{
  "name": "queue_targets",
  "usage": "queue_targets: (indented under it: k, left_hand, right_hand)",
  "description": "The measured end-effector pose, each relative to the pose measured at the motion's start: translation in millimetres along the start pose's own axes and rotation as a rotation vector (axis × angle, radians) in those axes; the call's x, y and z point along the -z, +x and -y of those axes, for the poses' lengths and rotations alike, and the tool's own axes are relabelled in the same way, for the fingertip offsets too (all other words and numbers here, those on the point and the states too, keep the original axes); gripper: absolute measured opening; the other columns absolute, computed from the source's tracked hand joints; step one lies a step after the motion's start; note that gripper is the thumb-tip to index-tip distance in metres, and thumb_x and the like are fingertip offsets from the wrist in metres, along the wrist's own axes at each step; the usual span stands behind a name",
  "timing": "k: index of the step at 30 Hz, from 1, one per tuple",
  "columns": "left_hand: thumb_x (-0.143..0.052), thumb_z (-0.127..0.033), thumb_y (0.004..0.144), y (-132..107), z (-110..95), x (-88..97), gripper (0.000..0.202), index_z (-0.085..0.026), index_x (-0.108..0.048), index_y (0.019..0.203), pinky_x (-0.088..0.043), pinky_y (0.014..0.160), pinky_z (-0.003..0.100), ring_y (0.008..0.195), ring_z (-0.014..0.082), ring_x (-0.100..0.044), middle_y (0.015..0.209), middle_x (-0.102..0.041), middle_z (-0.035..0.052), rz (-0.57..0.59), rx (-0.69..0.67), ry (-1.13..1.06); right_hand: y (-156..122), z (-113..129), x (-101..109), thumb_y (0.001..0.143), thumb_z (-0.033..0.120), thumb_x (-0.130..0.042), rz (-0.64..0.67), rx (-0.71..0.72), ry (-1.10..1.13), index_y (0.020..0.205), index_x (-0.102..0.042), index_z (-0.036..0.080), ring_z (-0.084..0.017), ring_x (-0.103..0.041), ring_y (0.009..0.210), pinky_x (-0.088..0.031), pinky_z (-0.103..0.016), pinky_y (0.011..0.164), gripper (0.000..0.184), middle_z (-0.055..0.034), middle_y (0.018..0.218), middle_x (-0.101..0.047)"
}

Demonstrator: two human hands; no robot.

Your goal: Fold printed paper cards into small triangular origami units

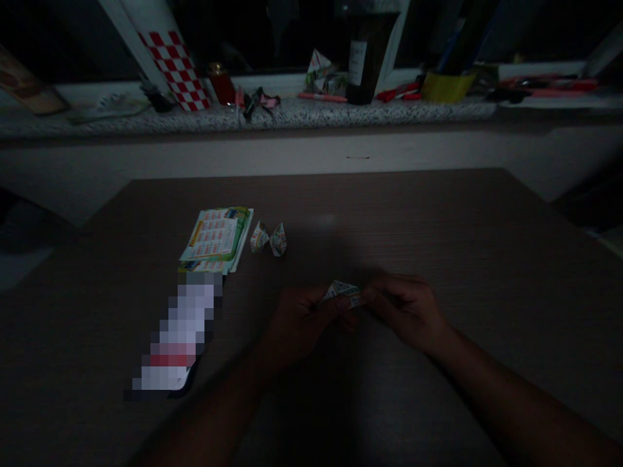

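Observation:
A small piece of folded printed paper (339, 288) is held above the table, its top coming to a point. My left hand (304, 318) pinches its left and lower side, thumb across the front. At its right corner, the thumb and fingers of my right hand (409, 308) are closed on the same paper. Farther back and to the left stands a folded paper piece (269, 239) with two pointed halves. Beside that lies a stack of printed calendar sheets (213, 237). The hands hide part of the held paper, and the light is dim.
A phone-like device (182, 334) with a blurred-out screen lies left of my left forearm on the wooden table (438, 220). Behind, a stone windowsill (292, 115) carries a dark bottle (363, 61), a red-checked cylinder (176, 68), a yellow container (448, 86) and pens.

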State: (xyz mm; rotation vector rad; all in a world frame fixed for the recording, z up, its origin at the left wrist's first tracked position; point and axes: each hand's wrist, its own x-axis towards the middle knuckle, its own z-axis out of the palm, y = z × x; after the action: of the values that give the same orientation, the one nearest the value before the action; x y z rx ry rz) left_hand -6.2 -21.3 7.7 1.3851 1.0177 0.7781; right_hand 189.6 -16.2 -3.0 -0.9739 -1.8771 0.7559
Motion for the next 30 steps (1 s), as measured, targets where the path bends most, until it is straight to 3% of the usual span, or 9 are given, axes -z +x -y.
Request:
queue_targets:
  k: [7,20,26,28,30]
  left_hand:
    - [-0.060,-0.032,0.087,1,3,-1.3,0.025,-0.014,-0.072,0.075,-0.051,0.061,0.020,0.061,0.0120,-0.067,0.067,-0.073,0.0013,0.079,0.073,-0.148]
    - [-0.062,-0.029,0.086,3,4,-0.1,0.017,-0.015,-0.070,0.081,-0.052,0.057,0.019,0.058,0.0109,-0.068,0.067,-0.073,0.0000,0.138,0.095,-0.318]
    - [-0.061,-0.030,0.087,4,2,2.9,0.019,-0.013,-0.069,0.080,-0.052,0.057,0.020,0.056,0.0111,-0.067,0.064,-0.073,0.0010,0.097,0.127,-0.304]
    - [-0.061,-0.030,0.086,4,1,4.0,0.020,-0.013,-0.069,0.080,-0.052,0.056,0.020,0.056,0.0114,-0.067,0.063,-0.072,0.0013,0.076,0.134,-0.301]
    - [-0.062,-0.031,0.085,5,0,4.9,0.020,-0.013,-0.069,0.081,-0.052,0.055,0.020,0.054,0.0116,-0.066,0.063,-0.072,0.0014,0.049,0.145,-0.289]
  right_hand:
    - [-1,4,1,0.092,0.025,-0.048,0.057,-0.051,0.026,0.060,-0.046,0.018,-0.006,-0.033,0.042,-0.025,-0.020,0.040,0.033,0.0066,0.050,-0.036]
    - [-2,0,-1,0.093,0.038,-0.046,0.120,-0.175,0.132,0.054,-0.047,0.017,-0.006,-0.032,0.040,-0.023,-0.021,0.039,0.044,0.0060,0.045,-0.034]
    - [-6,-11,1,0.096,0.046,-0.037,0.155,-0.211,0.292,0.046,-0.038,0.018,-0.007,-0.036,0.037,-0.027,-0.022,0.040,0.058,0.0046,0.041,-0.034]
    - [-5,-11,5,0.096,0.044,-0.038,0.081,-0.177,0.185,0.050,-0.050,0.017,-0.008,-0.042,0.041,-0.031,-0.023,0.042,0.055,0.0024,0.045,-0.044]
    - [-3,-8,8,0.090,0.039,-0.053,-0.014,-0.139,0.072,0.068,-0.063,0.017,-0.010,-0.050,0.048,-0.037,-0.023,0.046,0.033,0.0007,0.055,-0.056]
